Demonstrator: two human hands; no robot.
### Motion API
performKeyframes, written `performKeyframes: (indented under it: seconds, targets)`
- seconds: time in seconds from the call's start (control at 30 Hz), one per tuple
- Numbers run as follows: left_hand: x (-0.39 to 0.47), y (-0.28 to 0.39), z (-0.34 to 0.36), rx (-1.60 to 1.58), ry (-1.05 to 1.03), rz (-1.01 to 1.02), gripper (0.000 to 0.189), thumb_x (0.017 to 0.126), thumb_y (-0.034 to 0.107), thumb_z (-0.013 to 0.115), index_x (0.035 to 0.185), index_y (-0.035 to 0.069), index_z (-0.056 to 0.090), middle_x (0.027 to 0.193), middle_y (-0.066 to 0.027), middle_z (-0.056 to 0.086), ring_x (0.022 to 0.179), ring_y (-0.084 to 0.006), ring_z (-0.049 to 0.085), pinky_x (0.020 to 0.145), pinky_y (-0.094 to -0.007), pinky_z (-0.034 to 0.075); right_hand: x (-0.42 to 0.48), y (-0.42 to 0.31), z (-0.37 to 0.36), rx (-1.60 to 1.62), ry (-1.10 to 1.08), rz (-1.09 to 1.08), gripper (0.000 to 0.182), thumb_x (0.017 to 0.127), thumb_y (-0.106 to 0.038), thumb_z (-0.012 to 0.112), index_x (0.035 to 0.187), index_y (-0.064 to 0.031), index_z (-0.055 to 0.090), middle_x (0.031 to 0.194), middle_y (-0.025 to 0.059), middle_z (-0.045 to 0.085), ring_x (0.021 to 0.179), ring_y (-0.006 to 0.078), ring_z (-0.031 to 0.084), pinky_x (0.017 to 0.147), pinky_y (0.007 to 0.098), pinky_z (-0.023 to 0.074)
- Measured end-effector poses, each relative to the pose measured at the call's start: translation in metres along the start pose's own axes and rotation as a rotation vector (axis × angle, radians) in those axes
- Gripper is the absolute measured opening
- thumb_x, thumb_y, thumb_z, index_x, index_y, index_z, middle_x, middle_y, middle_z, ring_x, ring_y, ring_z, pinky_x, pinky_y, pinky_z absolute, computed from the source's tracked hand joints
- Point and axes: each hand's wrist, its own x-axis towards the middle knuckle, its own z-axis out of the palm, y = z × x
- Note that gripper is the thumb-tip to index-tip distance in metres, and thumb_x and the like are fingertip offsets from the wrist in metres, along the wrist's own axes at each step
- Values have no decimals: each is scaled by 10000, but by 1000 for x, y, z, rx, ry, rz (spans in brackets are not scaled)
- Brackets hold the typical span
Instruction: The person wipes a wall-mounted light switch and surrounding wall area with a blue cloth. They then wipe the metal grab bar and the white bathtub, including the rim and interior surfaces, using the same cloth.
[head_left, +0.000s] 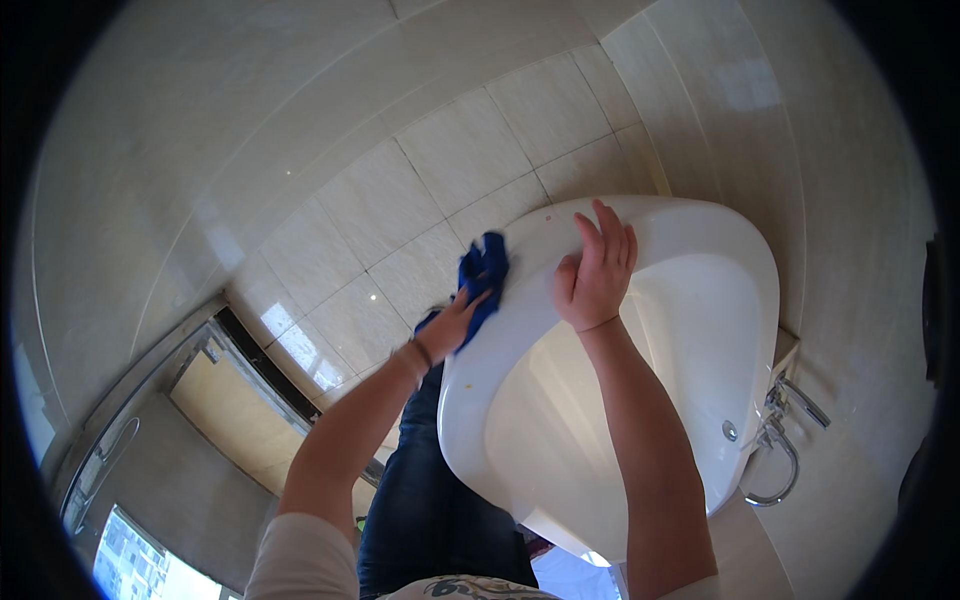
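Note:
A white bathtub (681, 225) with a broad rim and a rounded basin stands before me. At its left rim, my left hand (450, 324) grips a blue cloth (486, 274), which lies bunched against the outer edge and is slightly blurred. My right hand (600, 274) is over the inner edge of the rim farther along, fingers loosely apart and nothing in it. Whether its palm touches the tub cannot be told. A small yellowish spot (469, 386) marks the near left rim, and a small reddish mark (548, 218) shows on the far rim.
A chrome faucet (780, 450) with a curved spout is at the tub's right end, close to a round metal fitting (730, 430). Beige floor tiles (420, 202) extend beyond the tub to tiled walls (315, 82). A metal-framed doorway (262, 367) stands at left.

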Motion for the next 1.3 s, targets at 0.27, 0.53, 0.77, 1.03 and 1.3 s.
performKeyframes:
  seconds: [0.27, 0.53, 0.77, 1.03, 1.3]
  targets:
    - [-63, 70, 38, -7, 582, -73, 604, 751, 85, 685, 1299, 34, 435, 1174, -225, 534, 1027, -449, 550, 885, -426, 474, 0, -3, -1, -36, 55, 34, 515, 726, -155, 484, 1238, -96, 470, 1312, 167, 477, 1200, 358, 449, 1039, 560, 270]
    - [61, 113, -32, 69, 429, 82, 544, 803, 233, 656, 1306, 128, 479, 1149, -182, 595, 945, -376, 619, 804, -422, 512, -2, 0, 6, 7, 119, 45, 461, 805, -153, 469, 1262, -95, 462, 1318, 153, 463, 1209, 346, 435, 1056, 539, 254]
    - [-31, 104, 15, 106, 658, -179, 623, 809, 259, 687, 1368, 181, 425, 1149, -180, 602, 948, -359, 626, 751, -406, 534, -4, -6, 5, -45, 158, 10, 454, 777, -153, 544, 1225, -102, 486, 1311, 153, 467, 1202, 326, 427, 1049, 509, 281]
    - [-150, 53, 149, 357, 754, -198, 776, 649, 91, 726, 1369, 193, 455, 1413, -322, 275, 1184, -482, 427, 988, -491, 402, -141, -72, -5, 314, 44, 258, 508, 855, -189, 519, 1333, -46, 418, 1446, 258, 307, 1327, 457, 277, 1084, 582, 194]
    - [-207, 53, 229, 450, 630, -288, 830, 669, 357, 776, 1399, 197, 415, 1440, -390, 183, 1302, -575, 249, 1078, -606, 230, -366, -192, -73, 450, -165, 717, 446, 950, -253, 388, 1289, 35, 407, 1422, 273, 315, 1289, 445, 323, 1074, 513, 255]
